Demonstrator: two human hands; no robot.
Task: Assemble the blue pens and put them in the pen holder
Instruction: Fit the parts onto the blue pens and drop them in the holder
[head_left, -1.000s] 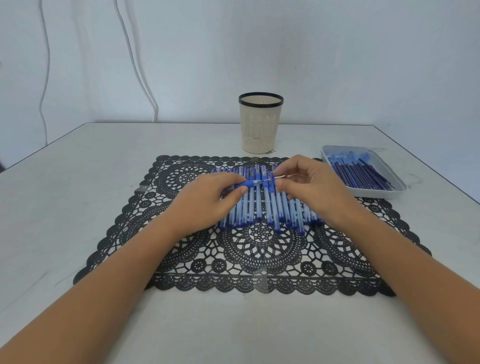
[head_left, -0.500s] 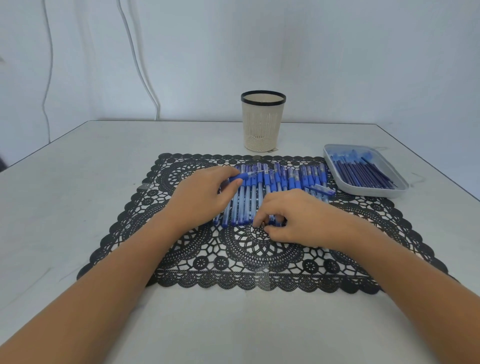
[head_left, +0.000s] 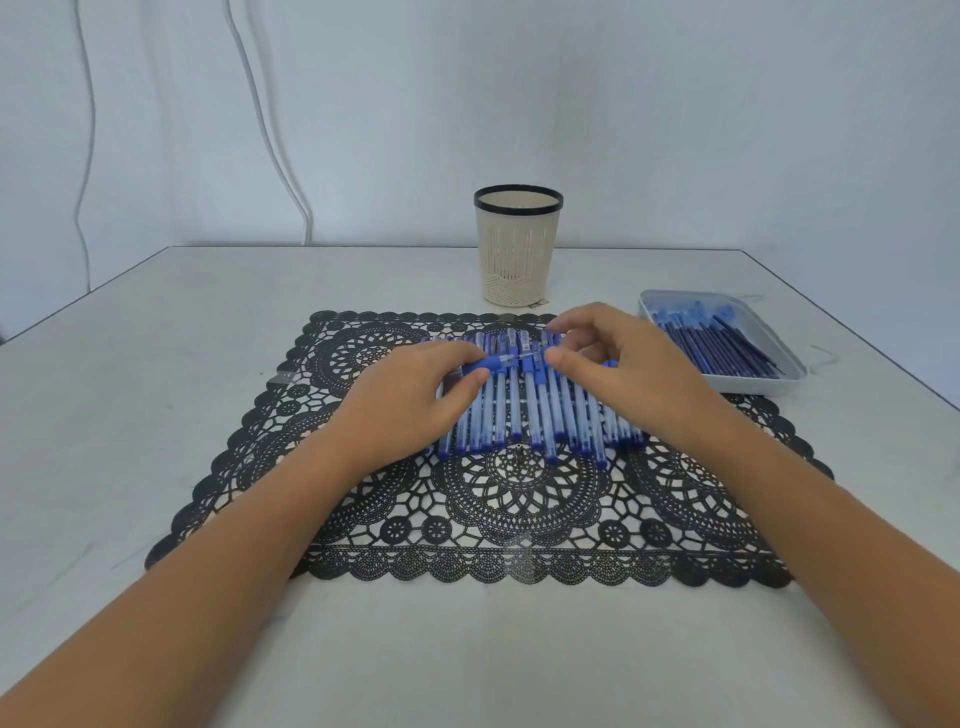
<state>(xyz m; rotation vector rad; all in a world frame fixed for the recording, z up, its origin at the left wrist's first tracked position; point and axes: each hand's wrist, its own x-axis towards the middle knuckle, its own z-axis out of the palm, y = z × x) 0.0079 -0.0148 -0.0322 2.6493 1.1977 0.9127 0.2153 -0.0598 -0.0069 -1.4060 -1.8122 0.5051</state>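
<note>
Fingers (head_left: 470, 387) of left hand (head_left: 410, 400) grip a pen (head_left: 498, 362) sideways above the pen row (head_left: 545, 415) on black mat (head_left: 363, 519), right hand (head_left: 623, 374) pinches its other end, pen holder (head_left: 518, 244) upright on desk (head_left: 156, 364) at 12 o'clock, tray (head_left: 753, 387) of pen parts at 2 o'clock.
</note>
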